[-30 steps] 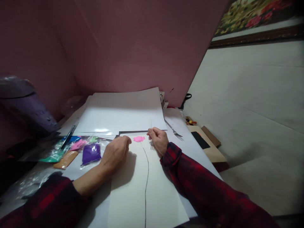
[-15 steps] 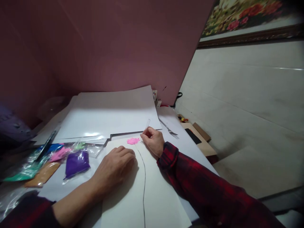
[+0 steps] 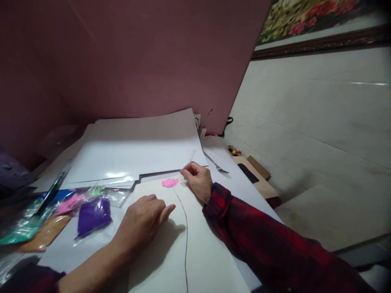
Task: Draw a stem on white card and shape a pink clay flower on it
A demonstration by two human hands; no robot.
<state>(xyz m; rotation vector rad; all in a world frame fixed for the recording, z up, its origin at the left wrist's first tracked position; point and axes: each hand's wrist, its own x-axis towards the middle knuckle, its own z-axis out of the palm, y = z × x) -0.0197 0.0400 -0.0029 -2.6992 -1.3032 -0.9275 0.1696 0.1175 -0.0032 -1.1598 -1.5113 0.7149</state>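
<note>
- My right hand (image 3: 198, 180) pinches a thin clear stick (image 3: 188, 161), its tip just right of the pink clay blob (image 3: 170, 182).
- Blob sits on the cream sheet (image 3: 159, 252), at the far end of a drawn line (image 3: 185, 236).
- Left hand (image 3: 143, 221) lies flat on the sheet w/ fingers relaxed, holding nothing.
- Clay bags (image 3: 91, 211) to the left, fork (image 3: 217, 166) far right.

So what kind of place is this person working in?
Probably a home craft table: small bags of coloured clay lie beside a sheet of paper with a pink clay flower, and a framed floral picture hangs on the wall.
</note>
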